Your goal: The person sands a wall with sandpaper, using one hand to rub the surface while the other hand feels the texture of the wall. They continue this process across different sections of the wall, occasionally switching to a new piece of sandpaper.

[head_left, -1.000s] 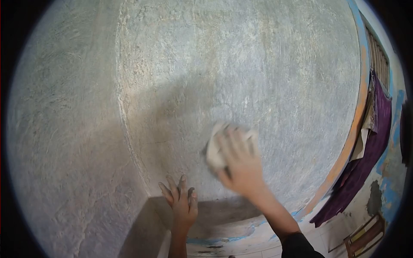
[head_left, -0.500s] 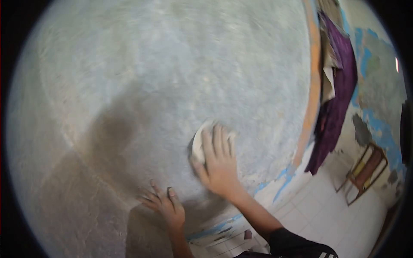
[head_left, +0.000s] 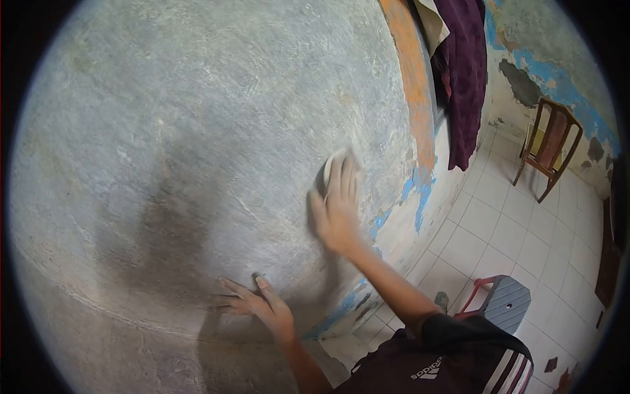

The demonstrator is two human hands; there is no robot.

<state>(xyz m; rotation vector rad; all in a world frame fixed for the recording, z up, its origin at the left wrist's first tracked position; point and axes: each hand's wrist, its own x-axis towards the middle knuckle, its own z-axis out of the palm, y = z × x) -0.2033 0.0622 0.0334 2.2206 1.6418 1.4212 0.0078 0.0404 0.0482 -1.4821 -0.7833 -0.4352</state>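
Note:
A grey, rough plastered wall [head_left: 230, 98] fills most of the view. My right hand [head_left: 339, 213] presses a whitish flat pad [head_left: 333, 164] against it, palm toward the surface. Its fingers cover most of the pad, so I cannot make out whether it is sandpaper or folded cloth. Lower down and to the left, my left hand [head_left: 268, 308] rests with spread fingertips on the wall, holding nothing. Shadows of my head and arms fall across the plaster.
Along the wall's right edge run an orange-painted strip [head_left: 415, 85] and hanging purple cloth [head_left: 467, 85]. A wooden chair [head_left: 551, 141] and a grey-topped stool [head_left: 508, 303] with red legs stand on the white tiled floor [head_left: 482, 213]. Blue paint [head_left: 423, 203] flakes low on the wall.
The view has swung, bringing the stool and more floor into sight. My right hand and the pad appear higher in view, still against the wall. My left hand stays spread on it.

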